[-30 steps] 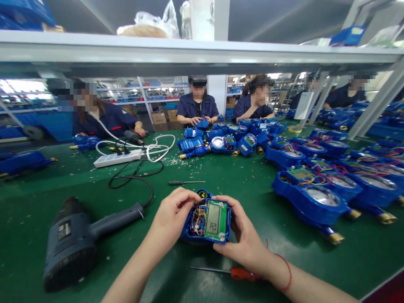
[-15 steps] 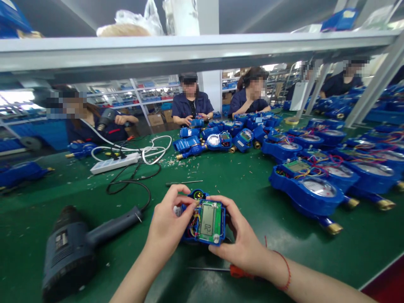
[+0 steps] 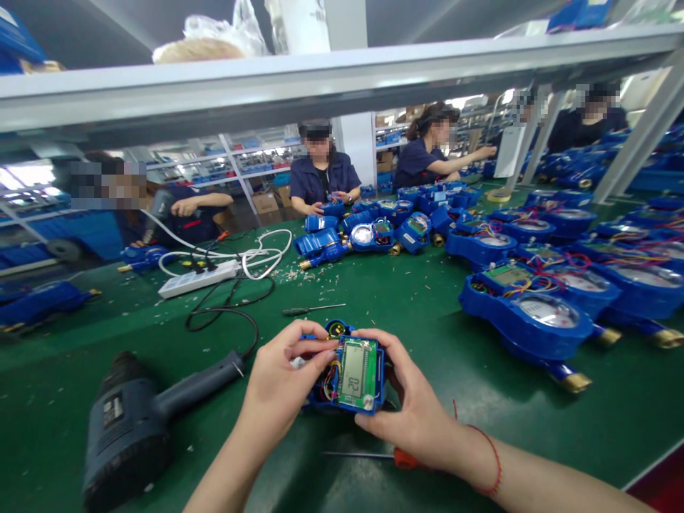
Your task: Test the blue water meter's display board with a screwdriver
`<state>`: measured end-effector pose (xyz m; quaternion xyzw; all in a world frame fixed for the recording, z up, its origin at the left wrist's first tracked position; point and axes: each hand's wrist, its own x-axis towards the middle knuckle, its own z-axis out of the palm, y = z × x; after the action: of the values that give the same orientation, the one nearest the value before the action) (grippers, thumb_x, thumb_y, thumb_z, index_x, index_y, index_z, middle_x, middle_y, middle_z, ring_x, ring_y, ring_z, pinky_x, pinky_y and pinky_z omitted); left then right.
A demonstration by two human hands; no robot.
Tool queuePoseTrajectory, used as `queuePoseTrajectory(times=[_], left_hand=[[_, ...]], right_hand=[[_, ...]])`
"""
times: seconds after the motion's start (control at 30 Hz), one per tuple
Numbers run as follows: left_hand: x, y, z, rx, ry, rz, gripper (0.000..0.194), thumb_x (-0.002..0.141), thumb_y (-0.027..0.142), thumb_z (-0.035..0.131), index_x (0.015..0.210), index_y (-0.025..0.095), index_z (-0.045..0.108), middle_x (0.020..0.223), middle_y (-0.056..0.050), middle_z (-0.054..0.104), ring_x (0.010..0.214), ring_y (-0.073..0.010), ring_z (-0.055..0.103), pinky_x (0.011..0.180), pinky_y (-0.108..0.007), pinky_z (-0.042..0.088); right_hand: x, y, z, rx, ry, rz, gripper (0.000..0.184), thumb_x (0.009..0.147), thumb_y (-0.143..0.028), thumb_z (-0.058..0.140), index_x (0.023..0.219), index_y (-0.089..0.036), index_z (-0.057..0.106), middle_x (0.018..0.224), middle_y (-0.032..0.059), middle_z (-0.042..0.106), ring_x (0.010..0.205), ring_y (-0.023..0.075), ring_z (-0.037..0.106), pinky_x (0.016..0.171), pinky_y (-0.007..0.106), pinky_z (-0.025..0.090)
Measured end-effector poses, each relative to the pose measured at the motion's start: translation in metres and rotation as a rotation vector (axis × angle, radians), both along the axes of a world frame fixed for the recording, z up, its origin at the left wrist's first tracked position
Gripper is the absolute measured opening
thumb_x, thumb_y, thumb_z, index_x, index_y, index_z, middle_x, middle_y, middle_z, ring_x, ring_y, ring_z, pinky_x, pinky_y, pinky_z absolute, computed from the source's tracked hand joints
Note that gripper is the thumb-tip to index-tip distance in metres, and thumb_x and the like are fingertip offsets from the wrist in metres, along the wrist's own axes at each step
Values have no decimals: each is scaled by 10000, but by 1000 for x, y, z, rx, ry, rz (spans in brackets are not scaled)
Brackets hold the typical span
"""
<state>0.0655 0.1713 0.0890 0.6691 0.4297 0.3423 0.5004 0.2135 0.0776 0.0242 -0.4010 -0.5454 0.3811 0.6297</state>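
Note:
Both my hands hold a small blue meter housing (image 3: pixel 347 374) low in the middle, just above the green table. A green circuit board with a grey display lies in it, with coloured wires at its left side. My left hand (image 3: pixel 281 381) grips the left edge, its fingertips pressed into the wires. My right hand (image 3: pixel 409 406) clasps the right side and underside. A red string runs round my right wrist.
A dark heat gun (image 3: pixel 133 427) lies at lower left, its cable running to a white power strip (image 3: pixel 197 278). A red-handled screwdriver (image 3: pixel 398 457) lies under my right wrist, another screwdriver (image 3: pixel 310 310) beyond. Several blue water meters (image 3: pixel 526 320) crowd the right. Co-workers sit across the table.
My left fingertips have moved down from the housing's top edge into the wires. The view has shifted slightly. A co-worker at the back now reaches an arm out to the right.

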Motion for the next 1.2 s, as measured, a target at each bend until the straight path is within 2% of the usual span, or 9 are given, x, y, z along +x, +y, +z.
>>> queuePoseTrajectory(times=[0.1,0.3,0.43,0.57,0.63,0.73,0.83,0.97,1.2], left_hand=[[-2,0,1,-52,-20,-44,280,617,280,747,823,188,581,714,-25,780,746,-191,737,631,-215,507],[-5,0,3,-102,-93,-167,306,666,251,751,871,186,533,723,-6,770,671,-129,670,609,-179,452],[-10,-4,2,-153,-123,-262,307,719,241,743,912,197,508,818,-10,760,717,-113,648,619,-166,439],[-16,-10,-1,-277,-200,-306,351,774,274,718,1029,226,481,969,-43,758,742,-111,644,660,-188,472],[-20,-14,-3,-304,-265,-253,395,767,294,730,1075,236,488,1050,-59,742,854,-135,662,736,-214,495],[-25,-23,-6,-200,-262,-102,373,733,279,743,1065,206,589,1123,-75,699,1040,-181,627,841,-238,488],[-27,-34,-12,-114,-199,60,309,687,249,745,981,170,688,968,-56,683,881,-161,606,731,-220,474],[-20,-48,-20,-94,-265,191,251,632,229,764,871,158,738,759,-10,637,657,-111,503,604,-206,409],[-7,-58,-38,-70,-408,340,153,635,244,769,711,145,681,699,-4,635,662,-116,540,642,-215,436]], right_hand=[[0,-1,0,35,-89,-29,712,700,-104,663,1342,-275,407,1285,46,512,1131,221,554,1002,363,455],[-2,-1,-18,316,-440,-232,741,764,-32,548,1427,-269,315,1392,54,410,1317,220,369,1143,361,288],[-1,2,-25,381,-509,-323,711,805,-36,552,1437,-250,306,1389,69,419,1301,234,376,1126,371,300],[-1,2,-21,413,-543,-331,724,801,0,530,1448,-238,306,1398,77,417,1281,248,385,1087,378,333],[-1,1,-18,450,-579,-320,752,782,34,500,1458,-227,296,1407,76,409,1274,244,385,1072,370,339],[-1,1,-16,501,-642,-318,780,759,76,464,1465,-211,295,1420,79,392,1274,243,385,1062,373,328],[-1,1,-15,547,-716,-315,804,760,97,446,1486,-202,277,1434,91,375,1279,246,383,1048,396,318],[-3,2,-15,647,-823,-321,834,790,124,427,1528,-200,213,1432,104,375,1269,236,388,1016,399,322],[-4,-1,-18,700,-895,-313,837,829,126,466,1545,-231,219,1447,90,401,1190,270,408,978,426,349]])
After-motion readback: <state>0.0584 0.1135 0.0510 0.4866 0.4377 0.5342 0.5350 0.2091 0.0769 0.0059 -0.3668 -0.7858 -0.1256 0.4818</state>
